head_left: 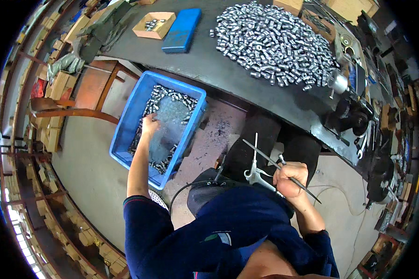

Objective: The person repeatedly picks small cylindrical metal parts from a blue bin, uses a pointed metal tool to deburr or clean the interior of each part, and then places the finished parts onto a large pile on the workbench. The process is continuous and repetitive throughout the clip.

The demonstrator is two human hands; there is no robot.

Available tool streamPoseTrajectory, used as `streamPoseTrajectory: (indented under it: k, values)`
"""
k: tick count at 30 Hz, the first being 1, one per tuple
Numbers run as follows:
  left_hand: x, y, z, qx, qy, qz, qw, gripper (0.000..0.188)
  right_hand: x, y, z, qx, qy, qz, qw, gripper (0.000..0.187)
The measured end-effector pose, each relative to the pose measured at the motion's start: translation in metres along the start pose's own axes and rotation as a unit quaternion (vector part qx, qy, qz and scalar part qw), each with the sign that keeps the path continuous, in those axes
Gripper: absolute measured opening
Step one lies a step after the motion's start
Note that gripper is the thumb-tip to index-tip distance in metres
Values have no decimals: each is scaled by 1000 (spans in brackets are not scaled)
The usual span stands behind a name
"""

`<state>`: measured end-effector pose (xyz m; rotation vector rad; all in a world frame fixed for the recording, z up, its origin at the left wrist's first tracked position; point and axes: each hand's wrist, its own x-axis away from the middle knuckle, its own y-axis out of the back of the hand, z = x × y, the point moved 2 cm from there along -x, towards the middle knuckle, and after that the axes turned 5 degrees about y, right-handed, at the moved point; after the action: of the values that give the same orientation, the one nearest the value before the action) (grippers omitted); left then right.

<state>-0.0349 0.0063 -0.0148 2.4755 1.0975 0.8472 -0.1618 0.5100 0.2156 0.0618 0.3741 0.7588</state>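
Note:
My left hand (150, 124) reaches down into a blue plastic crate (117, 148) on the floor, at the small metal fittings (172, 96) inside. Its fingers look slightly apart, with nothing visible between them. Wrapped round a slim dark rod (260, 153) with a pointed end, my right hand (291, 179) is closed over my lap. The rod slants across the fist, sticking out both ways. A small metal fitting (281, 159) shows at the top of this hand; how it is held is unclear. Beside the fist is a silver air blow gun (255, 176) with a long thin nozzle.
On the dark workbench (195, 65) lies a large heap of shiny metal fittings (274, 44). A blue lid-like tray (182, 30) and a small open box (154, 25) sit farther left. A vise-like tool (349, 114) stands right. A wooden chair (93, 88) is beside the crate.

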Motion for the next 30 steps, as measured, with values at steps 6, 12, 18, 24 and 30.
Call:
streamPoseTrajectory:
  k: [6, 12, 18, 24, 30]
  values:
    - [-26, -1, -17, -286, -60, -130, 947, 37, -6, -11, -5, 5, 8, -11, 1000, 23]
    - [-30, -20, -56, -494, -59, -163, 852, 25, -13, -15, -3, 13, 2, -6, 1000, 26]
    - [-46, -29, -55, -574, -108, -155, 797, 16, -5, -14, -13, 16, -57, -7, 998, 21]
    - [-35, -28, -62, -510, -57, -215, 831, 25, -3, -12, -15, 39, -64, -7, 997, 21]
    - [-47, -24, -33, -456, -2, -168, 874, 35, 4, -10, -20, 32, -80, -15, 996, 21]
